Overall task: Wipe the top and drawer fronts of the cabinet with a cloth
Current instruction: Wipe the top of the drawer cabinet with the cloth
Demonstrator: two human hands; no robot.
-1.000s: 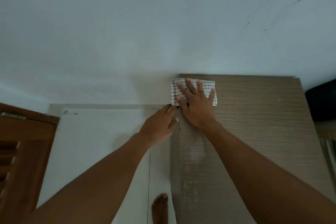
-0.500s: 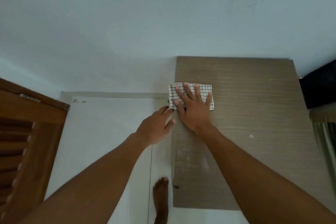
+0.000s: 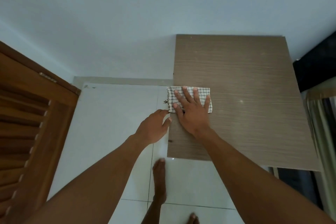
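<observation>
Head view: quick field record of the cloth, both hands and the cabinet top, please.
cabinet top: wood-grain, small specks visible
cloth: checked, folded, at the top's left edge, slightly overhanging
right hand: flat on cloth, fingers spread
left hand: beside that edge, holding nothing; contact unclear
drawer fronts: not in view

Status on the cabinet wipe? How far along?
Done: nothing I can confirm; pale specks sit on the brown wood-grain cabinet top. In hand: the right hand presses the black-and-white checked cloth flat at the top's left edge; the left hand is beside that edge, holding nothing. Left: probably the rest of the top, plus the drawer fronts, out of view.
</observation>
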